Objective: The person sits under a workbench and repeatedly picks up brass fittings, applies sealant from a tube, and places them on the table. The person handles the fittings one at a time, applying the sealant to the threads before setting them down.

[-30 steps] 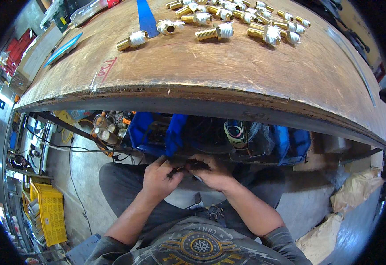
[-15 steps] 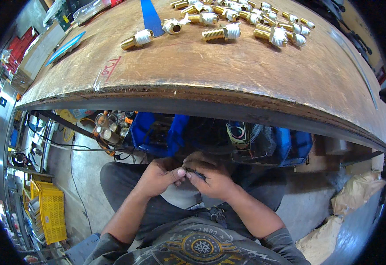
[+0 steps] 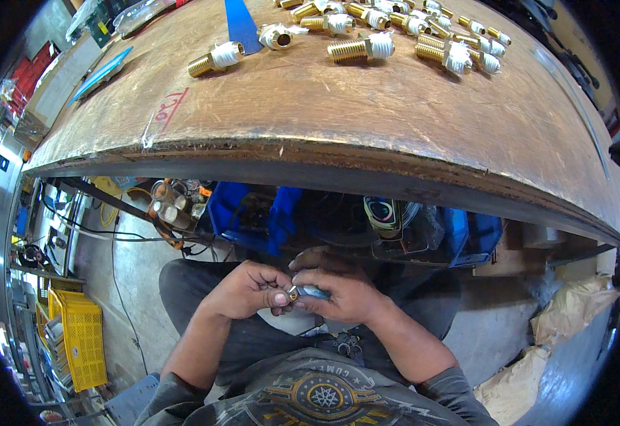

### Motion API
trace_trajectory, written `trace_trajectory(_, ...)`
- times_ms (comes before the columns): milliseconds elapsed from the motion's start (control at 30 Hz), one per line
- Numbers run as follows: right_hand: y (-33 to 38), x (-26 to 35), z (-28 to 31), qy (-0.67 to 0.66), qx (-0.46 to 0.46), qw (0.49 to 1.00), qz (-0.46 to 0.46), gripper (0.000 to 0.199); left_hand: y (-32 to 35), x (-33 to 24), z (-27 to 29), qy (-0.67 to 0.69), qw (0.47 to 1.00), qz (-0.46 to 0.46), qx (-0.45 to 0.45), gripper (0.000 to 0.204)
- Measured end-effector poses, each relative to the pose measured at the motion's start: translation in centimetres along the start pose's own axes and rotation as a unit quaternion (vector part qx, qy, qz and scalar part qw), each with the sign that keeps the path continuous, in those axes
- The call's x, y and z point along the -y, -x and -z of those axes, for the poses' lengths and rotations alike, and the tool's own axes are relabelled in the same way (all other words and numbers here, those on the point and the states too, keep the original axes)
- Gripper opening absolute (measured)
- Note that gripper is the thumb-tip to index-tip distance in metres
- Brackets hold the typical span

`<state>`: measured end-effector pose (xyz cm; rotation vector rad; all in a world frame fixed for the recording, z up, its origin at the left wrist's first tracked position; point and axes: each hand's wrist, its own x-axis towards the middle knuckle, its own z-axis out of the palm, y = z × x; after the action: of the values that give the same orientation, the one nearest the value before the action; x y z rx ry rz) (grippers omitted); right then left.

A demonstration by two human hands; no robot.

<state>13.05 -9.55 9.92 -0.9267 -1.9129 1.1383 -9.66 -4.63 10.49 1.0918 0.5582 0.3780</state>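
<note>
Both hands meet low down over the person's lap, below the near edge of the wooden worktop [image 3: 338,121]. The left hand [image 3: 246,292] and the right hand [image 3: 342,291] are curled, their fingertips pinching one small brass fitting [image 3: 294,293] between them. More brass fittings [image 3: 367,28] lie along the far edge.

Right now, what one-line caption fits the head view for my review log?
Left hand and right hand pinch a small brass fitting over the lap, below a wooden bench lined with fittings.
</note>
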Motion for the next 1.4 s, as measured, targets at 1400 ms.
trace_trajectory(1400,-0.1,-1.2,-1.2,-0.054,-0.149,0.982,-0.106,0.019,-2.3,2.3,-3.5,-0.515,0.737,-0.288,-0.329,0.023)
